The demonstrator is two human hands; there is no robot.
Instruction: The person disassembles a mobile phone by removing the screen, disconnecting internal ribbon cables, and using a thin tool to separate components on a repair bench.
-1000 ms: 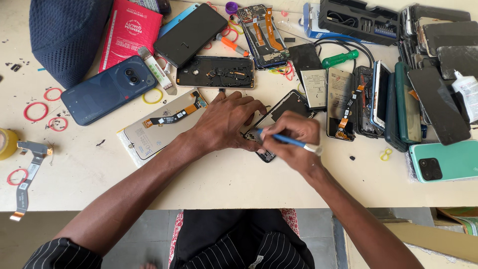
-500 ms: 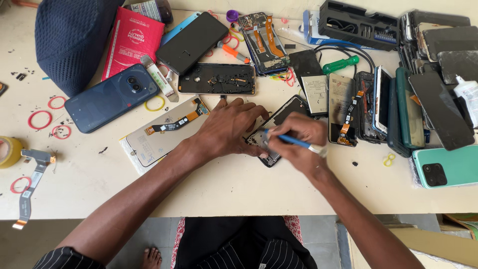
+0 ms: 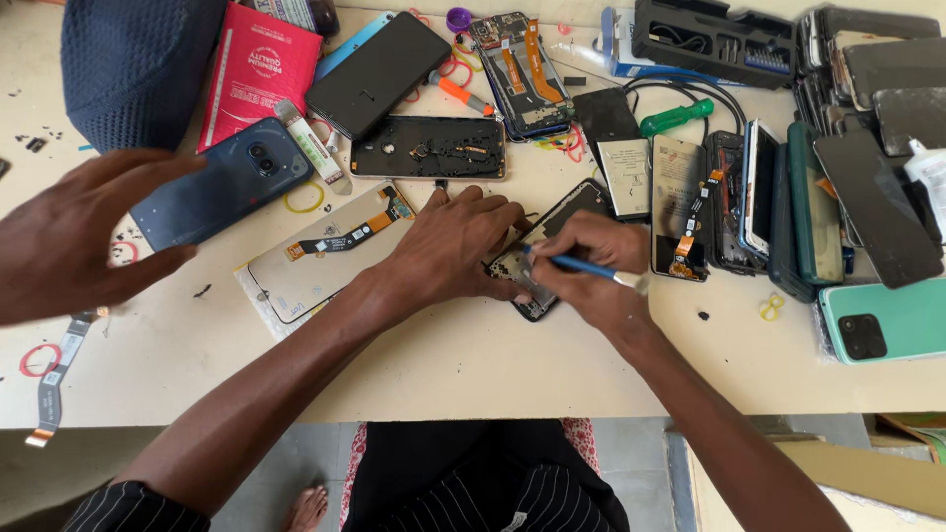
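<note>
At the left edge of the frame, another person's hand (image 3: 74,232) is seen with fingers spread above the pale, scuffed counter (image 3: 473,365), near a dark blue phone with a round camera ring (image 3: 222,182). Right of that phone, a pale phone back panel with an orange flex cable (image 3: 320,251) lies flat. In the middle of the frame, the left hand (image 3: 458,246) is pressed palm-down, fingers spread, on the upper left end of an opened black phone with exposed circuit parts (image 3: 537,271), which lies tilted on the counter. Nothing is gripped by it. Just right of it, the right hand (image 3: 591,271) is closed in a grip around a thin blue-handled tool (image 3: 576,264), whose tip touches the phone's inside. Further right, a green-handled screwdriver (image 3: 675,118) and a mint green phone (image 3: 882,320) are seen.
</note>
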